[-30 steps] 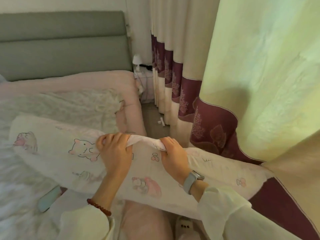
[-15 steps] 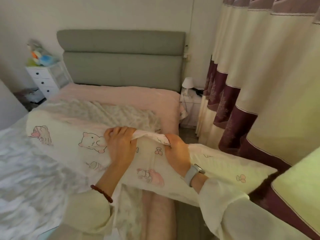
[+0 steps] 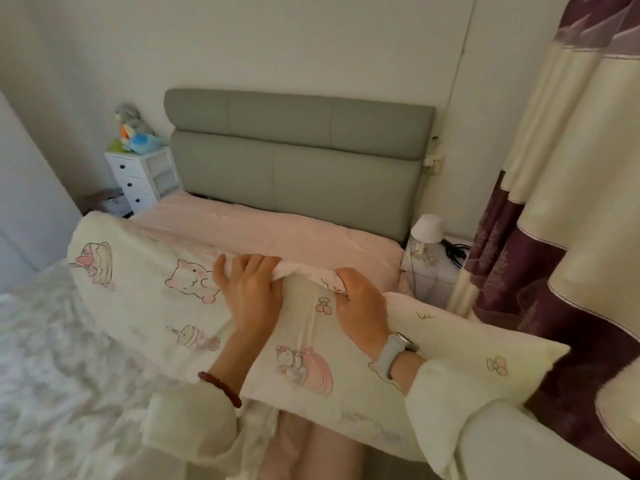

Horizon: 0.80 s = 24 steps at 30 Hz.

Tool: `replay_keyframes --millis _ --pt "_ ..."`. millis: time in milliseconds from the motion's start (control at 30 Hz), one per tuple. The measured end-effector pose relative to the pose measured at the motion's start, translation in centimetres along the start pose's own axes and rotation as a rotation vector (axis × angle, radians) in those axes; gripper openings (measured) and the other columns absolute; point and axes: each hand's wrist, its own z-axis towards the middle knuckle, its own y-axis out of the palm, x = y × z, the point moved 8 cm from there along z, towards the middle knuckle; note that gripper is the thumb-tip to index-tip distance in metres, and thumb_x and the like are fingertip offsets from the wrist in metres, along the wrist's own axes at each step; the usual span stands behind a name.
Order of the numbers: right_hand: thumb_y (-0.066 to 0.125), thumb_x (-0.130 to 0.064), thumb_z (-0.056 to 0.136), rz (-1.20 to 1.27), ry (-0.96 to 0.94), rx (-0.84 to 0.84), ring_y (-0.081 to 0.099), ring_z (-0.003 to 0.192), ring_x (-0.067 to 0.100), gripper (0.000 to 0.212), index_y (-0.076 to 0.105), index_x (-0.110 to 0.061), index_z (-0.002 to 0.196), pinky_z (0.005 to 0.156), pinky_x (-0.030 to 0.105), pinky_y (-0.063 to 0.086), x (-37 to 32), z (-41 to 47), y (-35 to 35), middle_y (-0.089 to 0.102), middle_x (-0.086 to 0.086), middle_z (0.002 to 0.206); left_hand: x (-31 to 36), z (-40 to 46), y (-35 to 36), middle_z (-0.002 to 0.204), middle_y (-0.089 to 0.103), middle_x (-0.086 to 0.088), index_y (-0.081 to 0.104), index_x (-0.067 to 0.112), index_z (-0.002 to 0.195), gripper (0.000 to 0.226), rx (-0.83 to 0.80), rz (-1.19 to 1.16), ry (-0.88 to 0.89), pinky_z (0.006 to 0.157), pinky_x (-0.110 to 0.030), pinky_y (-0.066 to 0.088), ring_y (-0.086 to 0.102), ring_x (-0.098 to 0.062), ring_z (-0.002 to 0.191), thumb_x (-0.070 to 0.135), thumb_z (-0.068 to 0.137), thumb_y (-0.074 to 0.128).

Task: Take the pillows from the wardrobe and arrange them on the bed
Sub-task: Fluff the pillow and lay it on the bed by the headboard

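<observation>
head view:
pillow [image 3: 145, 299]: long, soft, cream cotton with pink cartoon prints; you hold it crosswise above the bed [image 3: 277, 233], over its pink sheet.
left hand [image 3: 251, 292]: your fingers curl over a bunched fold at the top edge.
right hand [image 3: 362, 306]: fist closed on the same fold.
headboard [image 3: 298, 161]: grey, padded, panelled.
change: headboard now sits fully in view; your grip is unchanged.

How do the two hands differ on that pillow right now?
The left hand wears a dark red bead bracelet; the right hand wears a pale blue watch. The left hand's fingers spread flatter over the pillow, while the right hand curls into a tighter fist. Both grip the same bunched upper edge.
</observation>
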Motion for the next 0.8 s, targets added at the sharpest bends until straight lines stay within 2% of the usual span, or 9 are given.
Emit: replay_keyframes --millis 100,333,433,567,633,667,733,800 --pt "0.053 0.005 0.076 0.018 0.019 -0.042 0.059 0.088 0.034 0.026 0.060 -0.005 0.100 0.067 0.033 0.043 4.4 5.9 1.4 0.067 0.016 0.093 0.8 4.3 5.3 0.070 0.068 -0.006 0.068 0.011 0.077 0.024 0.002 0.000 -0.020 0.092 -0.063 0.032 0.062 -0.032 0.077 0.016 0.077 0.045" --pt "0.053 0.006 0.077 0.050 -0.002 -0.157 0.060 0.087 0.034 0.025 0.060 -0.003 0.099 0.069 0.038 0.047 11.0 17.5 6.7 0.067 0.016 0.093 -1.2 12.5 16.0 0.070 0.069 -0.006 0.068 0.010 0.077 0.011 -0.002 0.018 -0.096 0.092 -0.061 0.033 0.062 -0.033 0.076 0.005 0.069 0.062" --pt "0.053 0.004 0.079 0.066 0.013 -0.179 0.059 0.087 0.032 0.024 0.060 -0.004 0.100 0.068 0.033 0.042 14.3 23.2 9.4 0.068 0.015 0.095 -2.1 17.0 20.6 0.069 0.069 -0.005 0.068 0.010 0.076 0.011 0.013 0.012 -0.111 0.091 -0.060 0.033 0.062 -0.033 0.075 0.005 0.069 0.062" --pt "0.054 0.001 0.082 0.095 0.038 -0.173 0.050 0.070 0.027 0.011 0.059 -0.003 0.090 0.062 0.024 0.031 18.3 32.7 12.9 0.059 0.006 0.076 -3.2 25.3 27.2 0.067 0.068 -0.005 0.068 0.011 0.075 0.013 0.048 0.013 -0.070 0.093 -0.059 0.032 0.062 -0.032 0.076 0.003 0.067 0.062" --pt "0.051 -0.005 0.088 0.103 0.051 -0.185 0.054 0.078 0.031 0.010 0.059 -0.003 0.093 0.064 0.030 0.037 20.3 38.5 15.1 0.062 0.011 0.083 -4.0 30.5 31.6 0.083 0.070 -0.008 0.068 0.012 0.088 0.016 -0.028 0.031 -0.084 0.101 -0.061 0.022 0.059 -0.033 0.094 0.005 0.074 0.061" --pt "0.048 -0.011 0.091 0.077 0.067 -0.204 0.056 0.089 0.033 0.015 0.058 -0.005 0.100 0.074 0.036 0.043 21.5 41.4 16.2 0.065 0.013 0.094 -4.7 32.9 34.2 0.101 0.068 -0.008 0.064 0.015 0.102 0.023 -0.119 0.045 -0.139 0.105 -0.061 0.014 0.051 -0.033 0.111 0.010 0.080 0.059" --pt "0.043 -0.020 0.092 -0.046 0.134 -0.272 0.049 0.113 0.031 0.029 0.048 -0.013 0.120 0.096 0.046 0.037 24.6 45.9 18.4 0.058 0.011 0.121 -6.5 36.0 39.2 0.138 0.044 -0.009 0.039 0.026 0.132 0.050 -0.279 0.062 -0.272 0.109 -0.060 0.002 0.023 -0.031 0.135 0.016 0.086 0.055" --pt "0.041 -0.019 0.092 -0.170 0.168 -0.366 0.037 0.127 0.028 0.041 0.035 -0.017 0.132 0.104 0.049 0.027 27.9 47.7 20.4 0.045 0.008 0.138 -7.6 36.2 43.5 0.151 0.021 -0.009 0.018 0.033 0.140 0.068 -0.392 0.054 -0.333 0.109 -0.062 0.001 0.008 -0.031 0.140 0.019 0.086 0.056"
